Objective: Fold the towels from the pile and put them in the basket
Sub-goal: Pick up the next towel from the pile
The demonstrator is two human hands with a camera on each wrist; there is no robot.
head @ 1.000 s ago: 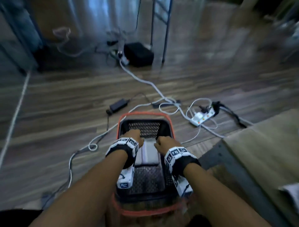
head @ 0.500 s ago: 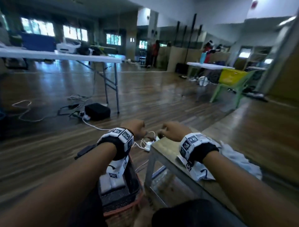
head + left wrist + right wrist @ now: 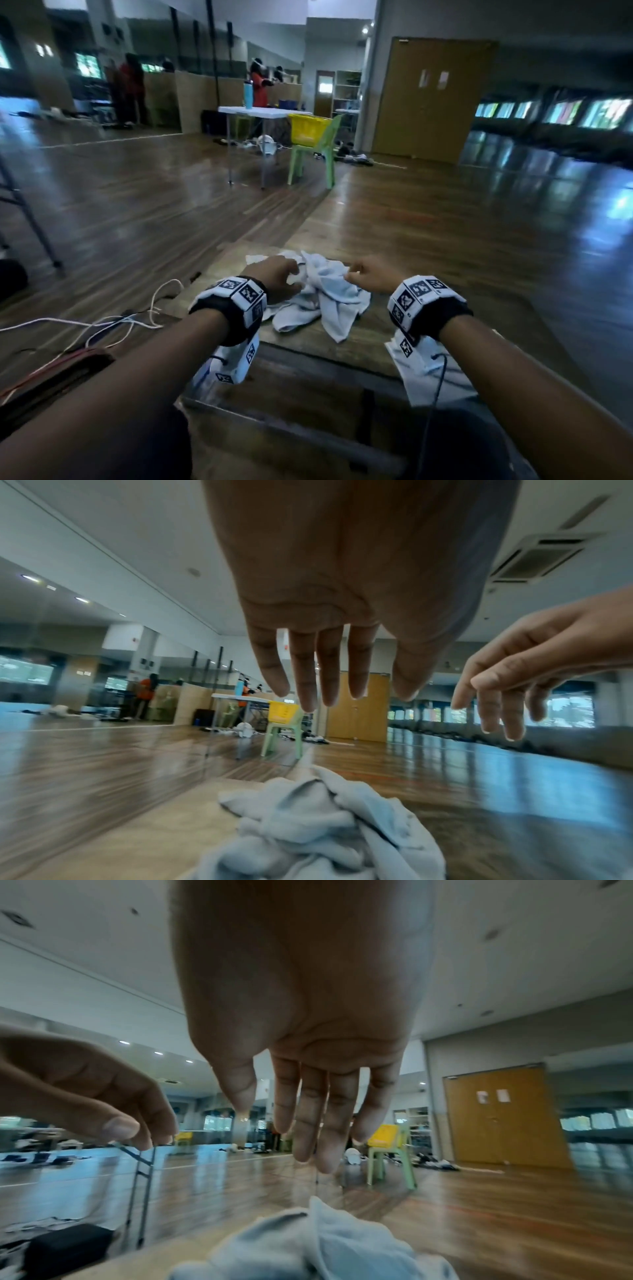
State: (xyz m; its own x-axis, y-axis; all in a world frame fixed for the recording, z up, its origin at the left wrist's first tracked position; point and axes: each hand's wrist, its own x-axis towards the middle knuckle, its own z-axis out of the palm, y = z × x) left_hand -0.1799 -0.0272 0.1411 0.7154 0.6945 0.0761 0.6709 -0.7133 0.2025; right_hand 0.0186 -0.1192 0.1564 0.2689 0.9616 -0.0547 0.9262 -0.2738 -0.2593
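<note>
A crumpled pile of pale blue-white towels [image 3: 322,294] lies on the low wooden table [image 3: 342,346] in front of me. My left hand [image 3: 281,277] hovers over the pile's left side, fingers loosely spread and holding nothing. My right hand [image 3: 363,275] hovers over its right side, also relaxed and empty. In the left wrist view the left hand's fingers [image 3: 308,680] hang straight above the towels [image 3: 322,831]. The right wrist view shows the right hand's fingers [image 3: 315,1123] above the towels [image 3: 308,1250], apart from them. The basket's red rim [image 3: 58,363] shows at the lower left.
White cables [image 3: 102,325] trail over the wooden floor left of the table. A folding table's leg [image 3: 30,219] stands at far left. Far back are a white table [image 3: 263,113], a green chair [image 3: 315,150] with a yellow basket [image 3: 308,128], and people.
Both hands left the folded towel in the basket on the floor, swung up and right, and now hover open over the towel pile on the table. The view lifted with them.
</note>
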